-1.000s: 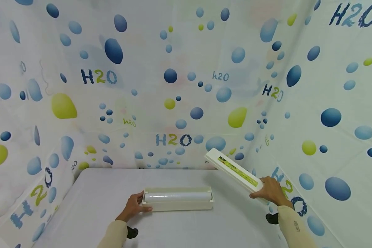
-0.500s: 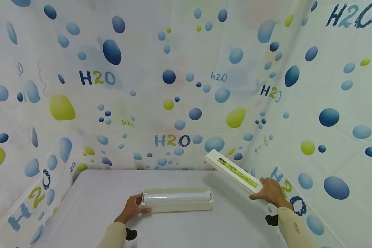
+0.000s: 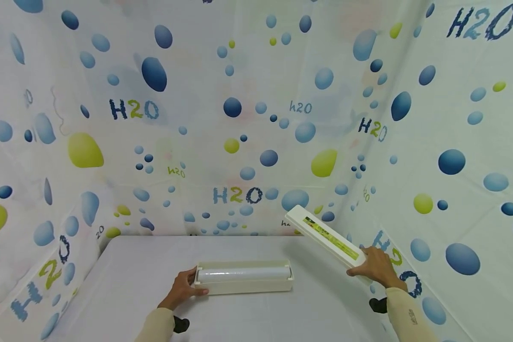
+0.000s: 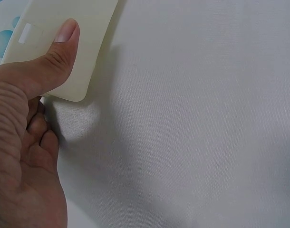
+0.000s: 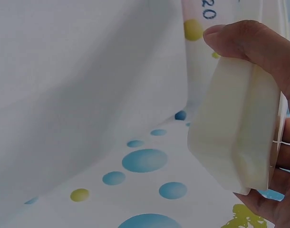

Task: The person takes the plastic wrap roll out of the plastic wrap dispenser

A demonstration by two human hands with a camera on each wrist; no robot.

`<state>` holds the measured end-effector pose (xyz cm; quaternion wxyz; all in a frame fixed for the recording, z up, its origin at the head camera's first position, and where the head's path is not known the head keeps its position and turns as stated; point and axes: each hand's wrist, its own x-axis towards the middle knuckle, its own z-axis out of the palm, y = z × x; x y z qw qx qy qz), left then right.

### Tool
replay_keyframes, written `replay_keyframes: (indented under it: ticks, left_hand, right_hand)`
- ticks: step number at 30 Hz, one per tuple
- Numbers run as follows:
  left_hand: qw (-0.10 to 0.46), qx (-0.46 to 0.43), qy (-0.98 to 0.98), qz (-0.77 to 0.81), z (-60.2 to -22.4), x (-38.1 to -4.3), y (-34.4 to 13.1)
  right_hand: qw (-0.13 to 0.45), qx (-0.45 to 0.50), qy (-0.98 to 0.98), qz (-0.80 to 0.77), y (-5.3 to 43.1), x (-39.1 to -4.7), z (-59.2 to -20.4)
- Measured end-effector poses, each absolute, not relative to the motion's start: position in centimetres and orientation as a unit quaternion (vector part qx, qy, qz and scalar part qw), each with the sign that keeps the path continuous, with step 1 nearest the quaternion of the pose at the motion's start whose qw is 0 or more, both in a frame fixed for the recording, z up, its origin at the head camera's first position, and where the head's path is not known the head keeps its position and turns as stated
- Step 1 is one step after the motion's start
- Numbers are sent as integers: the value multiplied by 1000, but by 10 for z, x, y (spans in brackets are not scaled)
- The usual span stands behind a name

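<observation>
A long cream plastic dispenser box (image 3: 252, 287) sits on the white table with its top uncovered. Inside it lies a shiny roll of cling film (image 3: 244, 274). My left hand (image 3: 182, 289) grips the box's left end, thumb across the front wall and fingers behind; in the left wrist view the thumb presses flat on the cream wall (image 4: 90, 57). Off to the right, my right hand (image 3: 376, 267) holds the box's long lid (image 3: 322, 231) by its near end, raised and slanting up to the left. A yellow-green label (image 3: 331, 237) shows on the lid.
The table (image 3: 239, 318) has a white cloth surface. White curtains (image 3: 196, 142) printed with blue and green drops stand behind and on both sides; the right curtain (image 3: 432, 237) runs close beside my right hand. Dark straps (image 3: 181, 324) show at the wrists.
My right hand and the lid have shifted very slightly to the right. The left hand stays on the box, and the head view has tilted a little.
</observation>
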<state>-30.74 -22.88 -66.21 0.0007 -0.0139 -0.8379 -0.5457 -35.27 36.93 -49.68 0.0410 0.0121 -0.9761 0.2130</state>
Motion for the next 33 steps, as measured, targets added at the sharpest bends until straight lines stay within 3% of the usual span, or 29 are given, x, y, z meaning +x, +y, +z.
replay_keyframes:
  ticks: [13, 33]
  left_hand:
    - [23, -42, -847, -530, -671, -308, -232]
    - [6, -30, -834, -551, -675, -312, -237]
  right_hand:
    - [41, 15, -977, 208, 375, -353, -500]
    - [59, 30, -980, 189, 385, -349, -509]
